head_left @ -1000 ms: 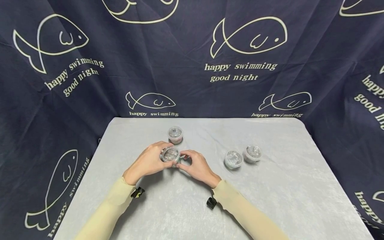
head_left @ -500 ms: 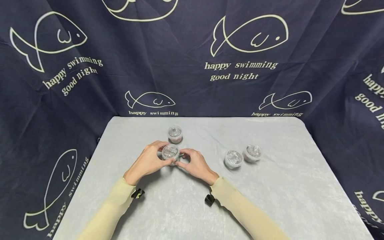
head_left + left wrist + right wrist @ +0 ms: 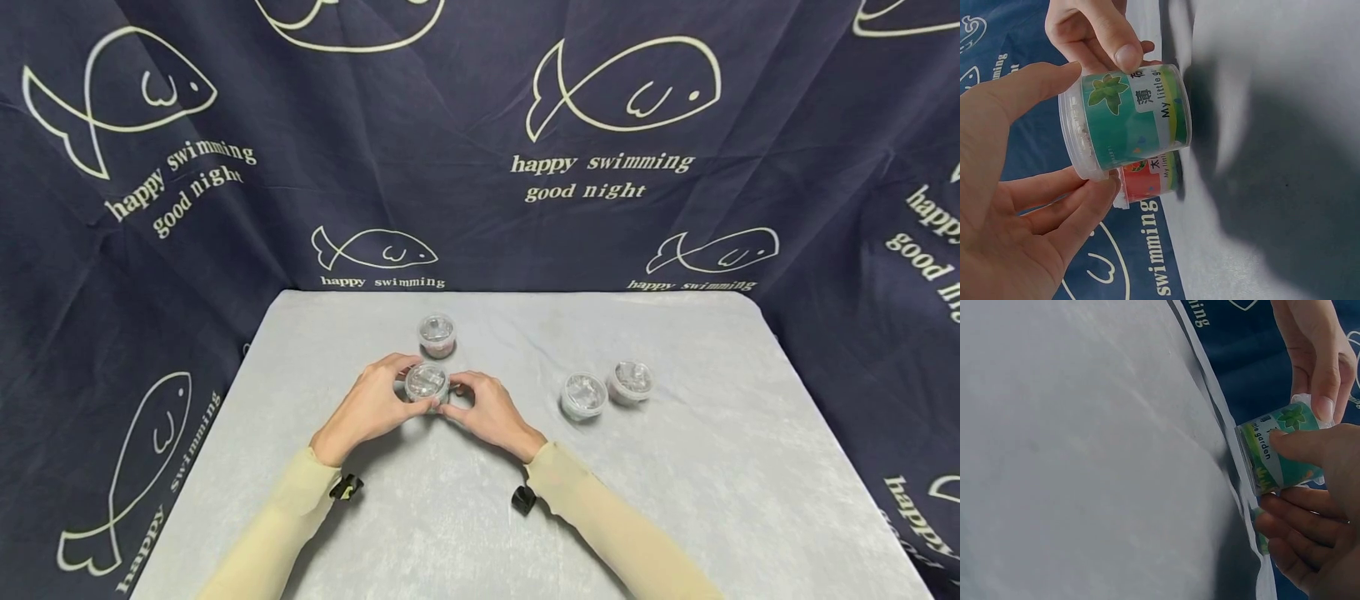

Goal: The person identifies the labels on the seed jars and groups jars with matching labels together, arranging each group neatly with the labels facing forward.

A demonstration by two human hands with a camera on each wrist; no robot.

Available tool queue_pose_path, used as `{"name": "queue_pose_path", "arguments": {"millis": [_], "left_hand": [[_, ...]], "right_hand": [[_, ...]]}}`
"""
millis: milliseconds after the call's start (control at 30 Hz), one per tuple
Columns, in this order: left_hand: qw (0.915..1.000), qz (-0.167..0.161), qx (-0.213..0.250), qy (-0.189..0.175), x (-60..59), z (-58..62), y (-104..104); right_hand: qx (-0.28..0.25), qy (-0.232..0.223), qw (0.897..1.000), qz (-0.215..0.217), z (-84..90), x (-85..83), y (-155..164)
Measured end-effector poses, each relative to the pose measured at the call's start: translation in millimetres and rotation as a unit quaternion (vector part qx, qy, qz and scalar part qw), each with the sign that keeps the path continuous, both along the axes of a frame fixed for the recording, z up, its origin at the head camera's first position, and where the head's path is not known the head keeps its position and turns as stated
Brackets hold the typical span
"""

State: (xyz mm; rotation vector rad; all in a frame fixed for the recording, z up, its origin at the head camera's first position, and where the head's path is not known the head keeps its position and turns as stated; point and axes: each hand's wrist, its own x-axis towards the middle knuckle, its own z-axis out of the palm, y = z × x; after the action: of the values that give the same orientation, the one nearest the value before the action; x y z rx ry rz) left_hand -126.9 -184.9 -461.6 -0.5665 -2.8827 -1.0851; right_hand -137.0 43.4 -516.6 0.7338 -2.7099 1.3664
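Note:
A small clear plastic cup (image 3: 427,381) with a lid stands between both hands, left of the table's middle. Its green label (image 3: 1116,128) shows a mint leaf and "My little garden". My left hand (image 3: 369,400) grips the cup near its lid, thumb on one side and fingers on the other. From the right, my right hand (image 3: 491,412) pinches it lower down, with the thumb (image 3: 1300,444) across the label. Whether its base touches the table cannot be told. Just behind it is a similar cup (image 3: 437,336) with a red label (image 3: 1144,182).
Two more lidded cups, one (image 3: 584,397) nearer and one (image 3: 632,382) farther right, stand close together right of the hands. A pale grey cloth covers the table (image 3: 675,500). A dark blue curtain (image 3: 480,108) with fish drawings hangs around its back and sides.
The held cup and the right hand have shifted very slightly, mostly in the first half second. Both hands keep their hold. The other cups stay in place.

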Motion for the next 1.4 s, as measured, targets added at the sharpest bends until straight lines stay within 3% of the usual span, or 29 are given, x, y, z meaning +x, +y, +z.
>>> {"name": "queue_pose_path", "arguments": {"millis": [700,1067,1400], "left_hand": [[0.9997,0.010,0.007,0.019,33.7,4.1,3],[0.9997,0.009,0.002,0.024,43.7,2.4,6],[0.9999,0.010,0.006,0.004,49.8,2.9,6]], "right_hand": [[0.011,0.023,1.000,0.018,6.2,26.8,5],[0.029,0.033,0.999,0.016,5.0,37.0,8],[0.040,0.035,0.998,0.017,3.6,43.1,8]]}}
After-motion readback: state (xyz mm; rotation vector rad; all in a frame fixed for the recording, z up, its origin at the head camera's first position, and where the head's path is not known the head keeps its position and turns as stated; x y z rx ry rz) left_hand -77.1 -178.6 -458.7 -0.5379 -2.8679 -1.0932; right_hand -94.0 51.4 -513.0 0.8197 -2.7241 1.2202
